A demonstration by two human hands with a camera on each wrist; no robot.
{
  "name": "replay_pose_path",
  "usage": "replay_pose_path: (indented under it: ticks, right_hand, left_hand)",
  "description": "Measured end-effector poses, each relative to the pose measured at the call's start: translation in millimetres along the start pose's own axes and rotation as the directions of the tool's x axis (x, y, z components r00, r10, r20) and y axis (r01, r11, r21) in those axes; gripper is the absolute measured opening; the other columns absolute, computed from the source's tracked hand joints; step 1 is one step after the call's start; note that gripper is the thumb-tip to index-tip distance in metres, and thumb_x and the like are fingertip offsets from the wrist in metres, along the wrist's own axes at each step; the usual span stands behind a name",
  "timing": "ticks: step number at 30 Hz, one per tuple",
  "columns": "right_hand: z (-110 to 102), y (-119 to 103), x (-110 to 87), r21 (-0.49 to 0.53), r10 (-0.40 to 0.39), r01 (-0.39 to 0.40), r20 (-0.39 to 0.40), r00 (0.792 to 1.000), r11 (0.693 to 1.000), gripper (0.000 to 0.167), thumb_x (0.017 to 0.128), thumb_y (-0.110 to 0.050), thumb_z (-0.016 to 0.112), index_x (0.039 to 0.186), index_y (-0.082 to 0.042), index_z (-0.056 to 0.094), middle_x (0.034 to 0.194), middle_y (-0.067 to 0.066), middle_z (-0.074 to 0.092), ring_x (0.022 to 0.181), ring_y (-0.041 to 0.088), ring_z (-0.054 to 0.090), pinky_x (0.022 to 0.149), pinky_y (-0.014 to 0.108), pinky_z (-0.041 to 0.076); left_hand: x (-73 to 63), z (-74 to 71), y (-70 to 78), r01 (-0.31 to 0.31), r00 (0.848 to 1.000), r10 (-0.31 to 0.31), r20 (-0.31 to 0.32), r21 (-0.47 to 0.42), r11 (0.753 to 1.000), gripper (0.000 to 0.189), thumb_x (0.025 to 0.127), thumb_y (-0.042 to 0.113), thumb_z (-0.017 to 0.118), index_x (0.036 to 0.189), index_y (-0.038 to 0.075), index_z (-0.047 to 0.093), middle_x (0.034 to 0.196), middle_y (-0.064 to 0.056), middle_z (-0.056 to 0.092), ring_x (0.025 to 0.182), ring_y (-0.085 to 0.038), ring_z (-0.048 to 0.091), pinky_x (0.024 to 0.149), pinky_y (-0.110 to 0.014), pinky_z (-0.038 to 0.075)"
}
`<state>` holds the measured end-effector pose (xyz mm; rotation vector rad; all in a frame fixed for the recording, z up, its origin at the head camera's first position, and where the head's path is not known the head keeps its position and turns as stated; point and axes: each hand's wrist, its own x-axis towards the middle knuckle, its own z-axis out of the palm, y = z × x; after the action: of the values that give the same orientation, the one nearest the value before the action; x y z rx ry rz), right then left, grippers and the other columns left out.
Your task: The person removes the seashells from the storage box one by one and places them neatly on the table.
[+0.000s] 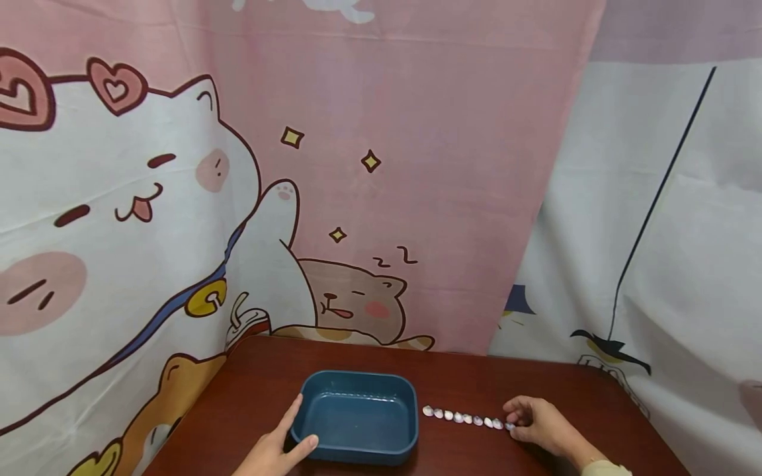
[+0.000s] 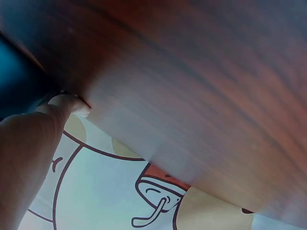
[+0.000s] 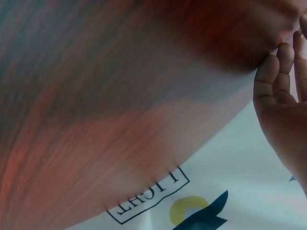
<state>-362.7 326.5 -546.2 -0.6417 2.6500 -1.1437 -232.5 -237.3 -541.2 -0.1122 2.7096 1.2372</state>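
A dark blue rectangular dish sits on the brown wooden table. Against its left side rests my left hand, fingers straight along the outer wall and thumb at the front left corner. To the right of the dish runs a line of several small whitish-purple seashells. At the line's right end my right hand, fingers bent, pinches the last small shell between thumb and finger. In the right wrist view the right hand is partly cut off, and the shell can hardly be made out.
The wooden table ends at a hanging cloth with cartoon animals, which closes off the back and both sides. The shell line begins just beside the dish's right wall.
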Motion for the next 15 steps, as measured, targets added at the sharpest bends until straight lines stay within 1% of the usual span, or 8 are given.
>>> replay_pose_path:
  ticks: [7,15]
  right_hand:
    - [2.4,-0.7,1.7,-0.01,-0.011,0.011,0.004,1.0,1.0,0.035,0.087,-0.004,0.085,0.118,0.003,0.071,0.102,0.006,0.074,0.086,-0.001,0.064,0.072,0.02,0.054]
    - [4.5,0.7,4.6,-0.044,-0.026,0.026,-0.011,1.0,0.999,0.035,0.086,-0.004,0.086,0.117,0.002,0.072,0.103,0.007,0.078,0.087,0.0,0.066,0.072,0.02,0.055]
  left_hand:
    - [0.1,1.4,0.3,0.0,1.0,0.0,0.002,-0.004,1.0,0.097,0.099,0.063,0.067,0.172,0.017,0.023,0.163,-0.033,0.044,0.131,-0.058,0.06,0.104,-0.079,0.046]
    - [3.6,2.6,-4.4,-0.014,1.0,0.014,-0.004,-0.001,1.0,0.096,0.099,0.063,0.066,0.172,0.018,0.022,0.164,-0.033,0.043,0.131,-0.056,0.06,0.104,-0.079,0.046]
